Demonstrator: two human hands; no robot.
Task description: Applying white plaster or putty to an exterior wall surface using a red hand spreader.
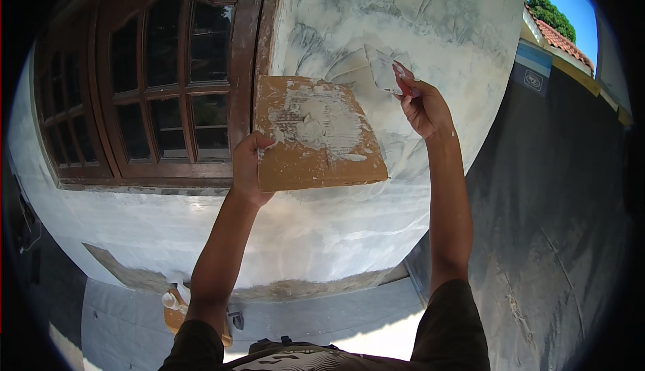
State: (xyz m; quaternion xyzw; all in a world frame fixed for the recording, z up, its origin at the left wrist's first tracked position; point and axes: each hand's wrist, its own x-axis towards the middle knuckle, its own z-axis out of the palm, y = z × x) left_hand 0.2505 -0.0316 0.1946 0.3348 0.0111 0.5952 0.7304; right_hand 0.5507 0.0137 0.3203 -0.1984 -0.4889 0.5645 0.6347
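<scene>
My left hand (pixel 249 169) grips the left edge of a brown flat board (pixel 295 166), thumb on top and the other fingers hidden beneath. White putty (pixel 316 121) is smeared thickly over the middle of the board. In my right hand (pixel 426 108) is a putty knife with a red handle (pixel 404 79), pinched between thumb and fingers. Its wide pale blade (pixel 380 69) is against or very close to the wall (pixel 463 35), just right of the board's far edge; contact I cannot tell. Patchy white and grey putty streaks cover the wall there.
A brown wooden window (pixel 178 89) with glass panes stands left of the board. Dark sheeting (pixel 544 223) hangs at the right. Below on the grey floor (pixel 121 317) lie a brown board with white lumps (pixel 176 304) and a small dark object (pixel 236 319).
</scene>
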